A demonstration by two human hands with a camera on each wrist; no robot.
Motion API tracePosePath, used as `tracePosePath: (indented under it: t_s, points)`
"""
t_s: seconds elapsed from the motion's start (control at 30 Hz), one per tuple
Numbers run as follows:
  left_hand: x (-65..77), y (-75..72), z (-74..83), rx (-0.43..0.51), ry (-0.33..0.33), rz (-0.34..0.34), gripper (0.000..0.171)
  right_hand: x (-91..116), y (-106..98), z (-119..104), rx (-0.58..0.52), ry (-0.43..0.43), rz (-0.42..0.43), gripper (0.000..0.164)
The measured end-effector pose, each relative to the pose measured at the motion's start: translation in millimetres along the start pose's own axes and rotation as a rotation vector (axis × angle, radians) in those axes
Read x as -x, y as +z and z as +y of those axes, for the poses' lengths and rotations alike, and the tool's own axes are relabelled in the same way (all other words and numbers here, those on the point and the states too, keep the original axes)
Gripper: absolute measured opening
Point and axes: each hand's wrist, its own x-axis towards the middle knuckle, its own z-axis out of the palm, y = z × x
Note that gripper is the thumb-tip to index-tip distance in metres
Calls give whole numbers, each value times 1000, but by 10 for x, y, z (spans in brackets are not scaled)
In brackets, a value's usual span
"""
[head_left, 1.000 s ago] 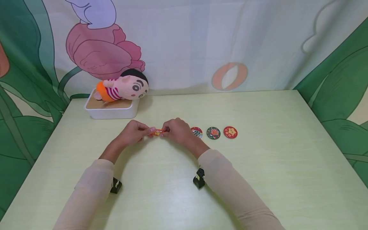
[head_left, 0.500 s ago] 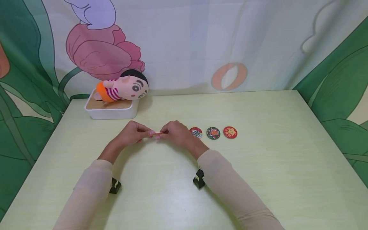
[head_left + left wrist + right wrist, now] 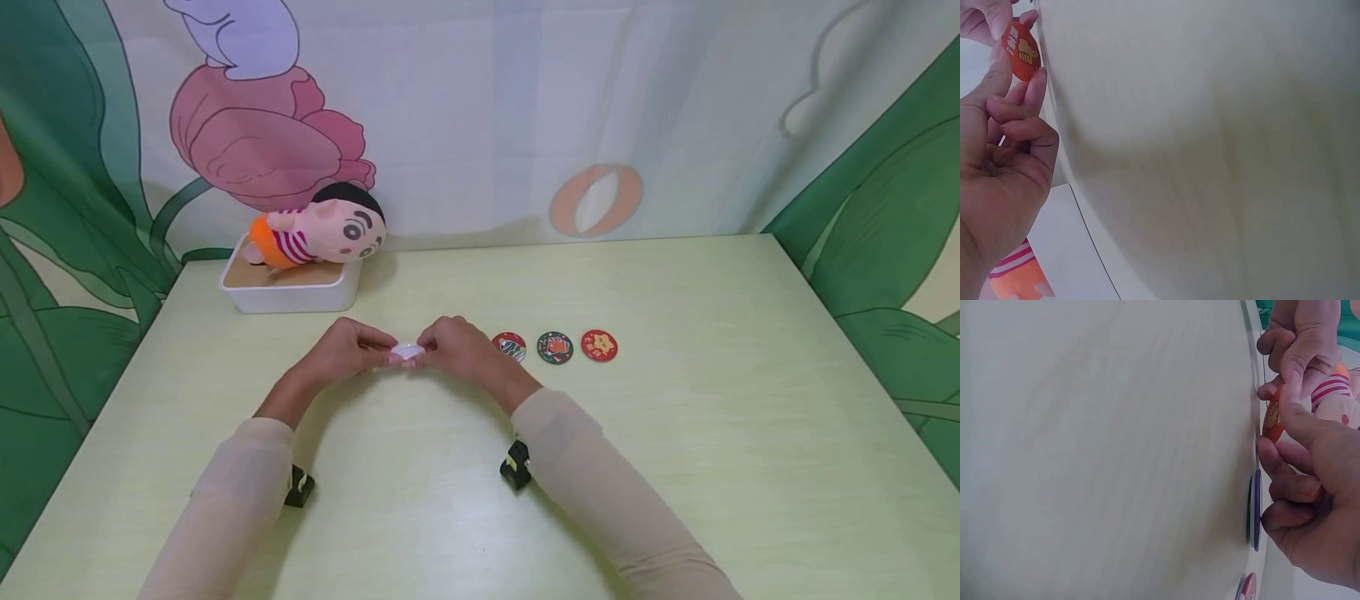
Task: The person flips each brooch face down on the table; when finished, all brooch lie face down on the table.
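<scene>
Between both hands, just above the table, is a small round disc, its white back turned up in the head view. An orange-red face with a yellow thumbs-up print shows on the disc in the left wrist view. My left hand pinches its left edge between thumb and fingers. From the opposite edge my right hand pinches it too. Right of the right hand, three printed round discs lie in a row: a red and white one, a green one and a red one with a star.
Behind the left hand, a white box with a brown top stands at the table's back left. A plush doll lies on it. A printed curtain hangs behind the pale table.
The disc has been tilted over in my fingers: its orange face showed first, then its thin edge, now its white back. Both hands stay in nearly the same place.
</scene>
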Motion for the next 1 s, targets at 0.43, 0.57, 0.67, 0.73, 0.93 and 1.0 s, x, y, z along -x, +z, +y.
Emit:
tracePosePath:
  t_s: [0.43, 0.57, 0.67, 0.73, 0.93, 1.0]
  points:
    - [-17, 67, 24, -86, 14, 38, 37, -1, 47, -102, 114, 72, 21, 25]
    - [-13, 72, 41, -97, 32, 37, 38, 6, 48, -113, 127, 81, 32, 26]
    - [-6, 71, 39, -102, 52, 35, 40, 13, 48, -115, 129, 81, 41, 25]
    - [-4, 71, 38, -113, 56, 35, 41, 16, 49, -117, 127, 84, 47, 28]
    - [-3, 66, 31, -149, 34, 55, 40, 14, 57, -124, 120, 93, 55, 35]
    - [0, 62, 31, -151, 35, 59, 40, 9, 62, -120, 123, 93, 59, 33]
